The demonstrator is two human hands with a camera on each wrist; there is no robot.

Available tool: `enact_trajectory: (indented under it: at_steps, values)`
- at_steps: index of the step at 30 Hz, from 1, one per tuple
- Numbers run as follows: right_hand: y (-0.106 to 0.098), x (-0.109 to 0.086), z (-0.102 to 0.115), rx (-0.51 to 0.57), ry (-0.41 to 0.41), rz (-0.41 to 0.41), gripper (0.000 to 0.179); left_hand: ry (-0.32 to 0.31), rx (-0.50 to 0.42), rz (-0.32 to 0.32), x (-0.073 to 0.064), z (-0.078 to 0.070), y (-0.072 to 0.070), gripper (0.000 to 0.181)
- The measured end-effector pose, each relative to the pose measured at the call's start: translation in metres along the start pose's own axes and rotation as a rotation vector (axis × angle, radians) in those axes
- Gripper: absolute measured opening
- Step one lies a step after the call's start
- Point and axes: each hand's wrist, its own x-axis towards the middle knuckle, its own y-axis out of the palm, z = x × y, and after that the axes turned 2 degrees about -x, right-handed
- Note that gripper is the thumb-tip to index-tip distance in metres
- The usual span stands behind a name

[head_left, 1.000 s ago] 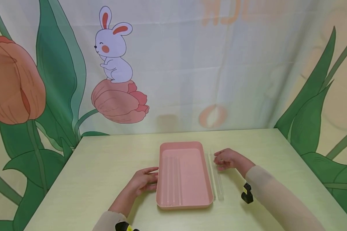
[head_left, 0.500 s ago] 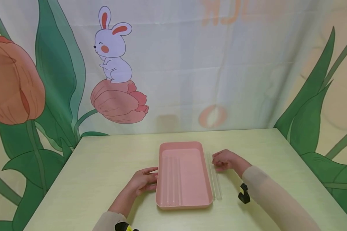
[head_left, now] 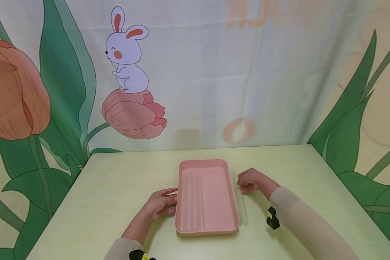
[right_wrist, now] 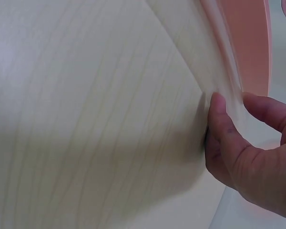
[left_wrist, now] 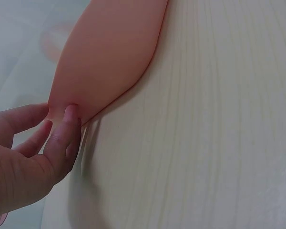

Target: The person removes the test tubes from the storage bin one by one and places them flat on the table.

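Observation:
A pink rectangular tray (head_left: 219, 202) lies lengthwise on the table. My left hand (head_left: 160, 206) is at its left side, with extended fingertips touching the outer wall, as the left wrist view (left_wrist: 26, 167) also shows. Several long clear tubes (head_left: 193, 204) lie side by side in the tray's left half. Just right of the tray are two more clear tubes, close together and nearly parallel to its wall. My right hand (head_left: 251, 180) pinches the outer clear tube (head_left: 245, 215) near its far end between thumb and fingers. The inner tube (head_left: 238, 206) runs close beside the tray.
The pale wood-grain table (head_left: 117, 187) reaches back to a hanging cloth (head_left: 198, 79) printed with a rabbit and tulips. Black wrist mounts (head_left: 273, 217) sit on both sleeves.
My right hand has moved slightly left toward the tray, its fingers drawing in, and the outer tube has shifted left with it. My left hand and the tray look unchanged.

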Motion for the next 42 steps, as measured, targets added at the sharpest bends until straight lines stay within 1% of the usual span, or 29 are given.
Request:
enact_trajectory:
  at_steps: [6,12,14,16,18,20,22,23,25,27,30,33,38,42]
  values:
    - [0.005,-0.001,0.002,-0.019,0.029,-0.040,0.049,-0.003,0.005,-0.013,-0.001,0.001,0.000,0.050]
    - [0.007,0.000,0.003,-0.054,0.032,-0.072,0.046,-0.003,0.010,-0.023,0.000,0.000,0.000,0.049]
    - [0.005,0.011,-0.003,-0.068,0.032,-0.081,0.047,-0.001,0.008,-0.023,0.001,0.001,0.000,0.049]
    - [0.004,0.021,-0.010,-0.069,0.001,-0.070,0.047,-0.001,0.007,-0.024,0.001,0.001,0.000,0.049]
    - [-0.007,0.055,-0.032,-0.031,-0.032,-0.036,0.044,-0.002,0.009,-0.028,0.001,0.001,0.000,0.049]
    - [-0.011,0.073,-0.043,-0.028,-0.045,-0.021,0.044,-0.002,0.010,-0.031,0.001,0.001,0.000,0.049]
    - [-0.010,0.075,-0.043,-0.036,-0.030,-0.043,0.044,-0.003,0.012,-0.032,0.001,0.002,0.000,0.048]
    - [-0.009,0.074,-0.040,-0.040,-0.009,-0.060,0.044,-0.002,0.011,-0.032,0.001,0.002,0.000,0.048]
    - [0.002,0.043,-0.020,-0.077,0.024,-0.108,0.046,0.000,0.009,-0.030,0.002,0.002,0.000,0.048]
    - [0.008,0.022,-0.008,-0.070,0.019,-0.120,0.044,0.001,0.008,-0.027,0.002,0.002,0.000,0.048]
    - [0.012,0.005,0.000,-0.058,0.009,-0.116,0.042,0.001,0.005,-0.028,0.002,0.002,0.000,0.049]
    - [0.012,0.000,0.003,-0.053,0.014,-0.115,0.044,0.000,0.001,-0.029,0.002,0.002,-0.001,0.049]
    - [0.013,0.000,0.003,-0.065,0.021,-0.118,0.046,-0.002,-0.004,-0.030,0.001,0.002,-0.001,0.048]
    - [0.012,-0.001,0.003,-0.069,0.018,-0.119,0.037,-0.001,0.004,-0.025,0.000,0.001,-0.001,0.048]
